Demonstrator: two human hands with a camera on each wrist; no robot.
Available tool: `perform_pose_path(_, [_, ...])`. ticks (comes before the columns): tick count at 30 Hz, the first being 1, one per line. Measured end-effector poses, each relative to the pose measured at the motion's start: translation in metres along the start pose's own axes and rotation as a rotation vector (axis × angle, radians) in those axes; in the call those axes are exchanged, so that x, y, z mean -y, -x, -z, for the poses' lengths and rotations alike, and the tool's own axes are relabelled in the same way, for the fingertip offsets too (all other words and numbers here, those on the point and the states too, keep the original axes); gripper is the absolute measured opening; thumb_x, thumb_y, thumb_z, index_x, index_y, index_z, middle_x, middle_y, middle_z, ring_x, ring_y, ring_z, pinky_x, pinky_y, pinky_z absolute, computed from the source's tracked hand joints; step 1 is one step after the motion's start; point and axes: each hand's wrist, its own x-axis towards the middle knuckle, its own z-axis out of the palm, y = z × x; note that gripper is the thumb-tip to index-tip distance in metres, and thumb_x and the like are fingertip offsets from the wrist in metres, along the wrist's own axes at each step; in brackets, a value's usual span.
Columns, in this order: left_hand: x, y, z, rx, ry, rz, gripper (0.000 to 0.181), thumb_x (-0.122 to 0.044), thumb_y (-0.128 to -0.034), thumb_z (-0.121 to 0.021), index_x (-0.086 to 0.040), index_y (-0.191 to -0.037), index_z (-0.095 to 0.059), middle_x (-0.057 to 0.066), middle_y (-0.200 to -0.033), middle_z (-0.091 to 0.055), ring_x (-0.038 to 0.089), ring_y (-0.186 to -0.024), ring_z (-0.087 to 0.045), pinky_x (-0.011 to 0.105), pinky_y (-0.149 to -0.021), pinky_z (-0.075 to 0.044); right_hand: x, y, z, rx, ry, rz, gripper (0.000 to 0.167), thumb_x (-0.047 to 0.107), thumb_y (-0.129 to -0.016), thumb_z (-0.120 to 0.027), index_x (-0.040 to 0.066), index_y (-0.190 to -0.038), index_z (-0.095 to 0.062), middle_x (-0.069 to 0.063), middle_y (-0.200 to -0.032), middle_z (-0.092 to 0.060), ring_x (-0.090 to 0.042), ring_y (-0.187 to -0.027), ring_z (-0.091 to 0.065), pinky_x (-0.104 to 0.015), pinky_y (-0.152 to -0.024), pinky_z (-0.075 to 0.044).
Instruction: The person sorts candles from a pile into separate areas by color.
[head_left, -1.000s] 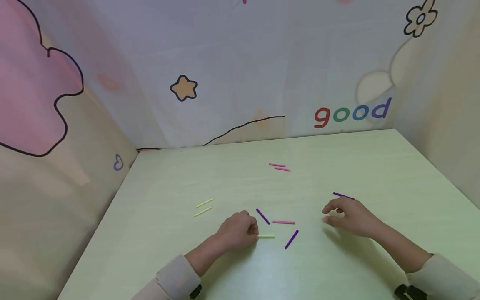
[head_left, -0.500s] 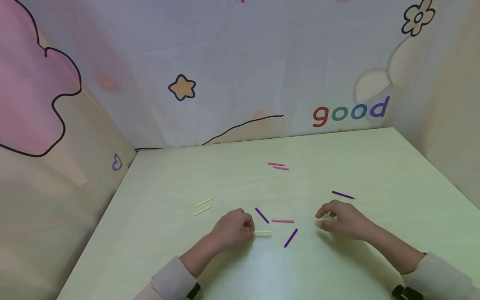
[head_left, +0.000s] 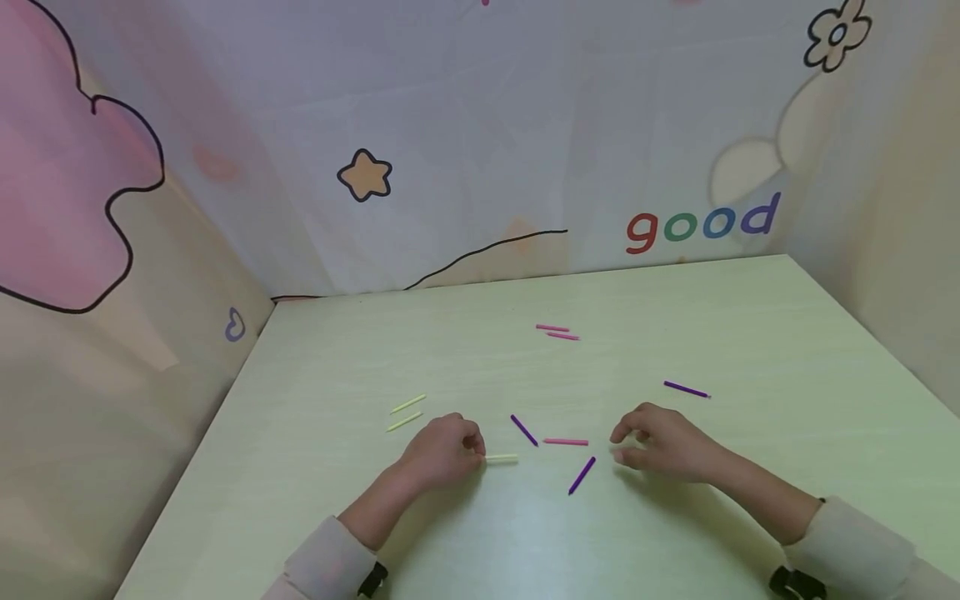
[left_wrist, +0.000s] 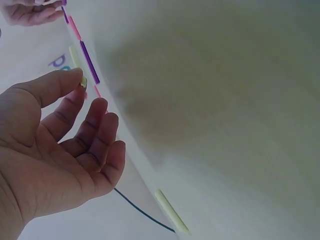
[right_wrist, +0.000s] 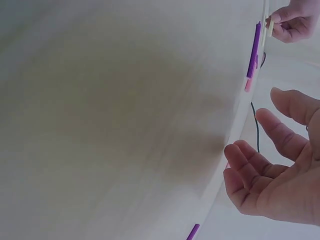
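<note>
"Pale desk (head_left: 480,358), patterned wall (head_left: 465,150) behind. What did each hand do?"

"Left hand (head_left: 442,454) pinched a yellow stick (head_left: 504,459) by one end, its free end toward three o'clock. Right hand (head_left: 670,444) held nothing, fingers loosely bent, a purple stick (head_left: 582,475) at its eight o'clock."

"What could have gone wrong?"

"With so slight a grip, the yellow stick could have swivelled or dropped; a low swing toward ten o'clock could have knocked the yellow pair (head_left: 405,422) askew."

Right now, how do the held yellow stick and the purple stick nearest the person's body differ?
The left hand pinches the yellow stick; the purple stick lies on the table. In the head view, the yellow stick runs crosswise, the purple stick diagonally. Both are slim.
</note>
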Motion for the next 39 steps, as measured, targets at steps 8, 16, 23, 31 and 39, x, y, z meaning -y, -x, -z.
perform_pose_path(8, [0.013, 0.001, 0.008, 0.004, 0.003, 0.005, 0.009, -0.006, -0.0770, -0.068, -0.013, -0.074, -0.063, -0.004, -0.075, -0.052, 0.013, -0.070, -0.046, 0.030, -0.065, -0.040, 0.001, -0.004, -0.004, 0.031, -0.007, 0.040, 0.015, 0.018, -0.081, -0.070, 0.013, -0.095, -0.067, -0.001, -0.099, -0.054, -0.024, -0.087, -0.052, -0.038, -0.074, -0.042])
perform_pose_path(16, [0.023, 0.001, 0.015, -0.006, 0.011, 0.024, 0.010, -0.005, -0.0766, -0.068, -0.013, -0.073, -0.063, -0.005, -0.075, -0.055, 0.013, -0.072, -0.047, 0.032, -0.067, -0.041, 0.006, -0.011, -0.010, 0.062, -0.032, 0.036, 0.019, 0.018, -0.080, -0.072, 0.013, -0.098, -0.067, -0.004, -0.102, -0.053, -0.025, -0.091, -0.053, -0.041, -0.078, -0.043])
perform_pose_path(23, [0.030, 0.002, 0.017, -0.008, 0.033, 0.067, 0.011, -0.004, -0.0765, -0.068, -0.013, -0.074, -0.064, -0.004, -0.076, -0.055, 0.013, -0.071, -0.047, 0.031, -0.065, -0.040, 0.004, -0.019, -0.016, 0.081, -0.013, 0.044, 0.017, 0.014, -0.076, -0.076, 0.015, -0.092, -0.069, -0.004, -0.101, -0.051, -0.026, -0.090, -0.053, -0.040, -0.077, -0.043])
perform_pose_path(31, [0.035, 0.007, 0.026, -0.048, 0.063, 0.104, 0.011, -0.004, -0.0764, -0.069, -0.014, -0.073, -0.064, -0.003, -0.076, -0.057, 0.013, -0.069, -0.048, 0.031, -0.063, -0.041, 0.000, -0.026, -0.024, 0.096, 0.020, 0.117, 0.016, 0.008, -0.073, -0.077, 0.017, -0.084, -0.070, -0.003, -0.094, -0.047, -0.021, -0.087, -0.045, -0.035, -0.074, -0.042])
perform_pose_path(39, [0.041, 0.012, 0.031, -0.062, 0.087, 0.158, 0.010, -0.003, -0.0766, -0.069, -0.012, -0.073, -0.064, -0.001, -0.079, -0.057, 0.016, -0.072, -0.049, 0.032, -0.063, -0.041, 0.003, -0.027, -0.024, 0.093, 0.032, 0.104, 0.016, 0.008, -0.073, -0.077, 0.019, -0.077, -0.066, -0.006, -0.096, -0.044, -0.019, -0.081, -0.046, -0.034, -0.071, -0.041])
